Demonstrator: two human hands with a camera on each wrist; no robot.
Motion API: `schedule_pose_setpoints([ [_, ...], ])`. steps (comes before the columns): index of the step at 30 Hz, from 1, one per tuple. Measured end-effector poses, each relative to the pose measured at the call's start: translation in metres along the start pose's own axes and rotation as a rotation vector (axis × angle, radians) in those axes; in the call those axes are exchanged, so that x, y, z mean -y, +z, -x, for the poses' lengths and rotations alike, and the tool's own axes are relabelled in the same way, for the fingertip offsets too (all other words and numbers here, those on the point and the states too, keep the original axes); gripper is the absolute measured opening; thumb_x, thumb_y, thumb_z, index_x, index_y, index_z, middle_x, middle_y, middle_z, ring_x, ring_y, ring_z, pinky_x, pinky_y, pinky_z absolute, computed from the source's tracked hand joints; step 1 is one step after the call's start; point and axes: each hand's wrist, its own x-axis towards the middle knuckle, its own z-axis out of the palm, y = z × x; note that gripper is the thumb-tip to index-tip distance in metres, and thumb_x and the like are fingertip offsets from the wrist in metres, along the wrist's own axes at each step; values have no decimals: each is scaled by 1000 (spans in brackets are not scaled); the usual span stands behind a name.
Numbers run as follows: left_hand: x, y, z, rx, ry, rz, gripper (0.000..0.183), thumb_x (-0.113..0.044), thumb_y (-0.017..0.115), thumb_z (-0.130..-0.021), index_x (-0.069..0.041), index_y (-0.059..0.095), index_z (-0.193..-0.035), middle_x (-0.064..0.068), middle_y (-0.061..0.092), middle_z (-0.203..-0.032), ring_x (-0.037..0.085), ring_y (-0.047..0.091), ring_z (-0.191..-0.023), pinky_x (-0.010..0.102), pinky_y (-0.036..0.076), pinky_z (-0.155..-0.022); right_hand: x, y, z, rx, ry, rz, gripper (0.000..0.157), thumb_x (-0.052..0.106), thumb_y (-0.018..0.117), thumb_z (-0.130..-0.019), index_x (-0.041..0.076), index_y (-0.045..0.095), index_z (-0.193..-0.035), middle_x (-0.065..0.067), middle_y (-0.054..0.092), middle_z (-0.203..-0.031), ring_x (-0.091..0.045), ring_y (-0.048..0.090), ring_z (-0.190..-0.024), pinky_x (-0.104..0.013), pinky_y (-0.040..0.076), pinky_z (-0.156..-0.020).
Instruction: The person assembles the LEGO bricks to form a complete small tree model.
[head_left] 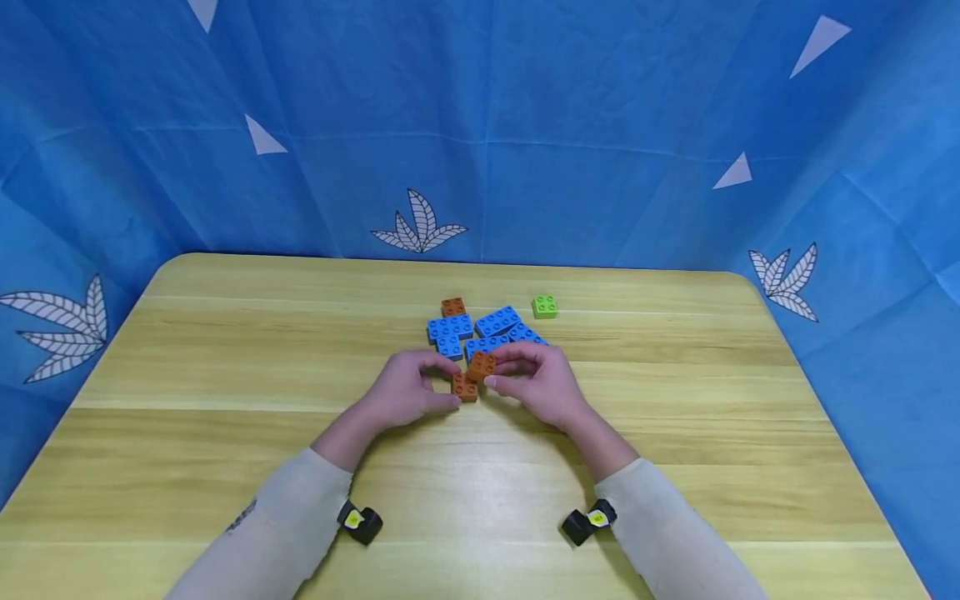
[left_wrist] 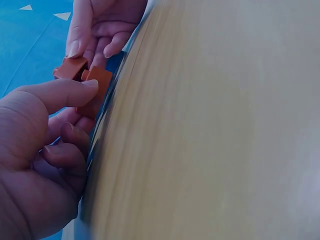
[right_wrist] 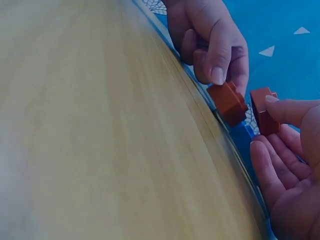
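Note:
My left hand pinches a small orange-brown toy brick between thumb and forefinger, studs facing up in the head view. Just to its right, my right hand holds a second orange-brown brick by thumb and fingers. That one overlaps the left brick's far right corner in the head view. From the right wrist, a narrow gap shows between the left hand's brick and the tilted brick in the right hand. Several blue bricks lie just beyond both hands.
Behind the blue group sits another orange-brown brick. A lime green brick stands apart at the back right. The wooden table ends at a blue curtain with leaf prints.

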Motion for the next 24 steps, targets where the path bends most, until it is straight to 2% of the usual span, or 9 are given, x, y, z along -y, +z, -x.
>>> schedule_pose_setpoints([
  [2,0,3,-1,-1,-1,-3,38,-11,88,-75,-9,74,-110,2,66,-99,15,45,-50,28,38,-45,2,1,2,11,-7,4,33,4,82,-82,1,71,-113,-12,70,-107,-30,67,-98,-35,57,-78],
  [9,-5,9,-2,-10,-15,-25,39,-11,89,-74,-8,75,-110,2,66,-102,17,50,-55,29,43,-50,37,3,14,37,-16,64,32,-2,80,-82,-5,69,-112,-16,69,-105,-39,66,-99,-39,56,-78],
  [24,-7,13,-3,-31,-54,-54,41,-13,90,-74,-8,74,-112,2,67,-106,18,52,-62,33,45,-58,36,3,15,82,-53,78,30,-2,79,-83,-5,70,-112,-16,70,-106,-39,66,-99,-50,54,-79],
])
